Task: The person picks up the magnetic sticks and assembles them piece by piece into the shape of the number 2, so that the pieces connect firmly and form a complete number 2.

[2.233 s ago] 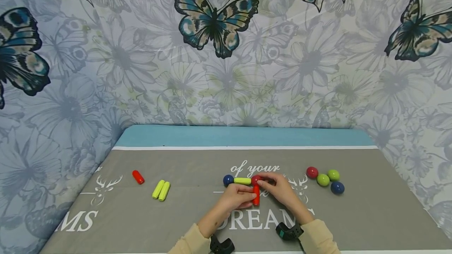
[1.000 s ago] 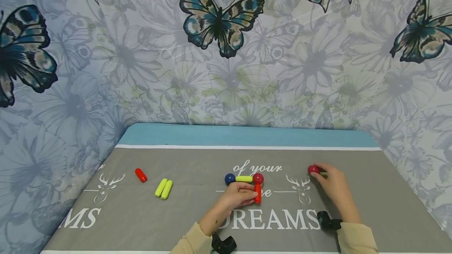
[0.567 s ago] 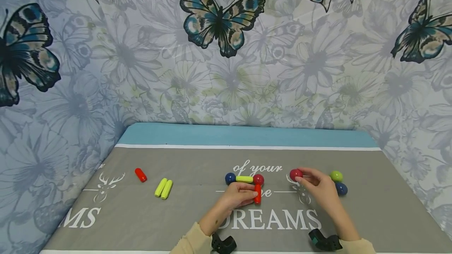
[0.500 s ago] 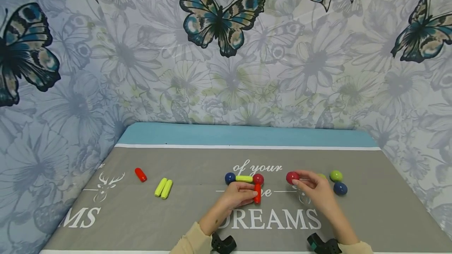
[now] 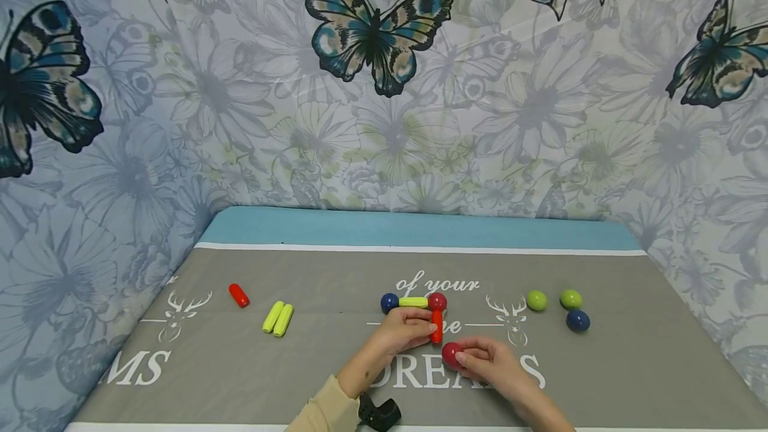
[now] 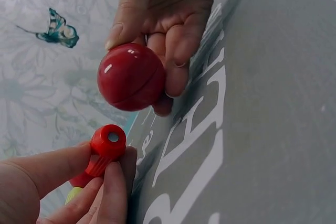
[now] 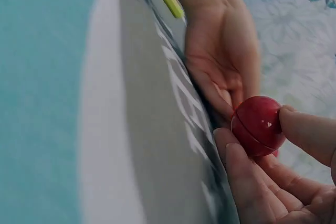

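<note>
My left hand [image 5: 405, 332] pinches a red magnetic rod [image 5: 437, 327] between thumb and fingers. The rod's upper end meets a red ball [image 5: 437, 301], which joins a yellow-green rod [image 5: 413, 302] ending in a blue ball [image 5: 389, 303]. In the left wrist view, a silvery disc shows in the free end of the red rod [image 6: 107, 142]. My right hand [image 5: 495, 367] holds another red ball [image 5: 452, 355] by thumb and fingertips. That ball is just below the rod's near end, apart from it in the left wrist view [image 6: 131, 77].
Two green balls [image 5: 537, 300] and a dark blue ball [image 5: 578, 321] lie at the right. On the left are a loose red rod [image 5: 239, 295] and two yellow-green rods [image 5: 278, 319]. A grey printed cloth [image 5: 336, 279] covers the table before a butterfly-patterned backdrop.
My right hand let go of the joined pieces, picked the red ball from the group at the right and brought it left and nearer, below the red rod. My left hand stayed in place.
</note>
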A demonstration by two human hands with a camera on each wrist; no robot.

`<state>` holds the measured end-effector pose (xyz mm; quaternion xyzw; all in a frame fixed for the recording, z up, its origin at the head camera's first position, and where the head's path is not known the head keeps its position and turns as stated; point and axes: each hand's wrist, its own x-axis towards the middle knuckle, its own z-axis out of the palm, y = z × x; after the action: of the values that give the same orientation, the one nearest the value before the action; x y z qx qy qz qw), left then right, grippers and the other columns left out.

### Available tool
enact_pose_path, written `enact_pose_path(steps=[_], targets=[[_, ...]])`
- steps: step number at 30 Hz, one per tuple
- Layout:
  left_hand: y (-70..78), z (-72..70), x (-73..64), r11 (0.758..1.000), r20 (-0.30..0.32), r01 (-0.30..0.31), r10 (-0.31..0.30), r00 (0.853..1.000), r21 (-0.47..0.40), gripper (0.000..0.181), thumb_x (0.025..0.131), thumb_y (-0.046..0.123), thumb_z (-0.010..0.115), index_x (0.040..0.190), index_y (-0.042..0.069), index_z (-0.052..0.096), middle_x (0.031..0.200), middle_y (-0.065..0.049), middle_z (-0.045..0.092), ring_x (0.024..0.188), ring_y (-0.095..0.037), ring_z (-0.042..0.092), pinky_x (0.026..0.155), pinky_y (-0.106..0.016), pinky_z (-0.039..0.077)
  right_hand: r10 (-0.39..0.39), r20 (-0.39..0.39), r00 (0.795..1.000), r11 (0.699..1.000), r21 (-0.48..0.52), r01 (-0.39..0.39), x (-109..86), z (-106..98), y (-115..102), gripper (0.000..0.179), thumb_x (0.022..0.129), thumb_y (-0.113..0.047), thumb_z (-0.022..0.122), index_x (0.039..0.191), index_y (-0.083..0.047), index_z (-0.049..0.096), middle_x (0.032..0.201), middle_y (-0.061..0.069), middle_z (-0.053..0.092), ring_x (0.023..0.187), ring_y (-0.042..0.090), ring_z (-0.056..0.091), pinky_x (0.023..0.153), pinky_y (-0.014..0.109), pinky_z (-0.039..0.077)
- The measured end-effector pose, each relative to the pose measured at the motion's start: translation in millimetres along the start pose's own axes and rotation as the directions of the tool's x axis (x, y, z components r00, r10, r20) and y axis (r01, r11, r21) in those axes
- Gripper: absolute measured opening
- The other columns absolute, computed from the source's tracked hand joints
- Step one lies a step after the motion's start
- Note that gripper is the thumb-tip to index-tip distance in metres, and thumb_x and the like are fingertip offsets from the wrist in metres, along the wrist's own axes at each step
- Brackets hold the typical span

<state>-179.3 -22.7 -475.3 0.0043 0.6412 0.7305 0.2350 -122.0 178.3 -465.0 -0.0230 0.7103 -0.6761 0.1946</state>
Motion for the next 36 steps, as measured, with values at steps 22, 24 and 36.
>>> enact_pose_path(steps=[22, 24, 36], targets=[[-2.7, 0.0, 1.3, 1.0, -0.011, 0.009, -0.01, 1.0, -0.025, 0.028, 0.086, 0.0, 0.066, 0.111, -0.011, 0.06, 0.095, -0.014, 0.067, 0.084, -0.021, 0.065, 0.078, -0.036, 0.051, 0.065, -0.031, 0.997, 0.981, 0.186, -0.058, 9.6, 22, 11, 0.045, 0.091, -0.017, 0.064, 0.115, 0.018, 0.049, 0.101, 0.017, 0.064, 0.087, 0.018, 0.064, 0.077, 0.03, 0.051], [-2.9, 0.0, 1.7, 1.0, -0.011, 0.006, -0.007, 1.0, -0.027, 0.027, 0.086, 0.0, 0.066, 0.11, -0.011, 0.06, 0.095, -0.015, 0.067, 0.083, -0.02, 0.065, 0.078, -0.036, 0.051, 0.058, -0.029, 0.998, 0.98, 0.19, -0.052, 9.6, 22, 11, 0.044, 0.091, -0.016, 0.064, 0.115, 0.018, 0.049, 0.101, 0.017, 0.065, 0.087, 0.018, 0.064, 0.077, 0.03, 0.051], [1.2, 0.0, 0.8, 1.0, -0.006, 0.012, -0.012, 1.0, -0.02, 0.027, 0.085, -0.001, 0.066, 0.11, -0.011, 0.06, 0.096, -0.015, 0.067, 0.083, -0.019, 0.064, 0.078, -0.035, 0.051, 0.053, -0.029, 0.998, 0.986, 0.162, -0.048, 10.7, 23, 10, 0.046, 0.094, -0.02, 0.059, 0.12, 0.017, 0.047, 0.102, 0.019, 0.065, 0.087, 0.026, 0.065, 0.076, 0.031, 0.052]])
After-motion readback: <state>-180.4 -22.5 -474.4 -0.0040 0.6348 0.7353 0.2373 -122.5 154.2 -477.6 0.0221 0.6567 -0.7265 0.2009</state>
